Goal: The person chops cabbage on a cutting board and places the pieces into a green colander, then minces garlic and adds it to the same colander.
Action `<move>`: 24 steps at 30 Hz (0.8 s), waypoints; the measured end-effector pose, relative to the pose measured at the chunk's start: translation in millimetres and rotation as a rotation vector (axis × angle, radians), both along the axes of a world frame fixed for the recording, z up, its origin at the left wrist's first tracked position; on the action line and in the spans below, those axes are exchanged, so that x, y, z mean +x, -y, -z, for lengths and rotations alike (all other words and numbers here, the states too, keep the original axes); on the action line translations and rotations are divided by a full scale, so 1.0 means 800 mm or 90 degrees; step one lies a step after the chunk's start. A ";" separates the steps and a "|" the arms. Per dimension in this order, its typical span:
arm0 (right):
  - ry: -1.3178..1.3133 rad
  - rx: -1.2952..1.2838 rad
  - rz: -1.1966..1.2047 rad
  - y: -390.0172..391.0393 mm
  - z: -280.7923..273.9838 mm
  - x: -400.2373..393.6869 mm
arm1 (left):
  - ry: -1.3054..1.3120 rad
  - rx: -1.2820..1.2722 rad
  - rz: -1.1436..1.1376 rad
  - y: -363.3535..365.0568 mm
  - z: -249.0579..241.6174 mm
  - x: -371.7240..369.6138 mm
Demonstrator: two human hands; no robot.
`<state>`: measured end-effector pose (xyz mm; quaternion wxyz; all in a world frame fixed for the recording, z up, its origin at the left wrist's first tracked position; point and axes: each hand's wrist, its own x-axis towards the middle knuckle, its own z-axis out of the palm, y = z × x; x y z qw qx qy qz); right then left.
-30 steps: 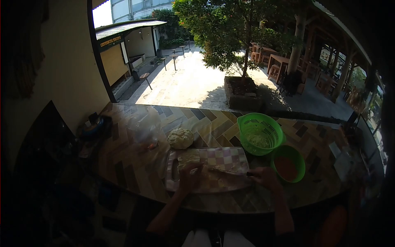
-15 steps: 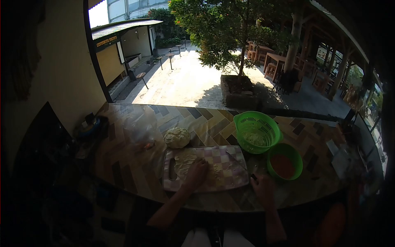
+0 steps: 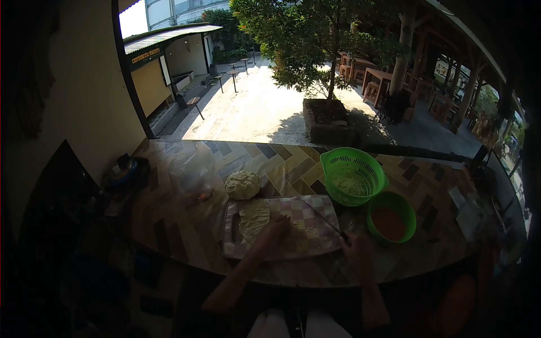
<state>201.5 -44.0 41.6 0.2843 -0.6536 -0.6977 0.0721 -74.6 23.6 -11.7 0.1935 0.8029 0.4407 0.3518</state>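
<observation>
A checkered cutting board (image 3: 324, 239) lies on the patterned counter, with a pale flat leaf-like piece (image 3: 255, 217) on its left part and small bits near the middle. My left hand (image 3: 273, 234) rests over the board beside the pale piece; whether its fingers hold anything is too dark to tell. In my right hand (image 3: 358, 248), at the board's right edge, is the dark handle of a knife (image 3: 328, 220). The blade points up and left across the board. Behind the board sits a pale cabbage-like ball (image 3: 243, 185).
Right of the board stand a green colander (image 3: 354, 176) with pale shreds and a green bowl (image 3: 391, 217) with orange-red contents. A clear plastic bag (image 3: 193, 168) lies at the back left. Dark items (image 3: 125, 170) sit at the left end.
My left hand has shifted slightly right, off the pale piece, showing more of it. The knife's handle end has moved slightly left, over the board's edge.
</observation>
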 end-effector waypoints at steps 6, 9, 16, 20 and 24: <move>0.019 -0.075 -0.117 -0.003 -0.008 -0.017 | -0.167 0.081 0.133 0.012 -0.018 0.021; -0.074 -0.119 -0.091 -0.003 -0.012 -0.012 | -0.078 0.013 0.137 0.010 0.006 0.022; -0.049 -0.101 0.061 0.017 0.001 -0.017 | 0.175 -0.127 0.015 0.025 -0.004 0.007; -0.051 -0.147 0.063 0.032 0.017 -0.038 | 0.006 -0.001 -0.004 0.045 -0.023 0.002; -0.109 -0.206 0.012 0.035 0.008 -0.062 | 0.036 -0.062 0.060 0.051 -0.029 0.014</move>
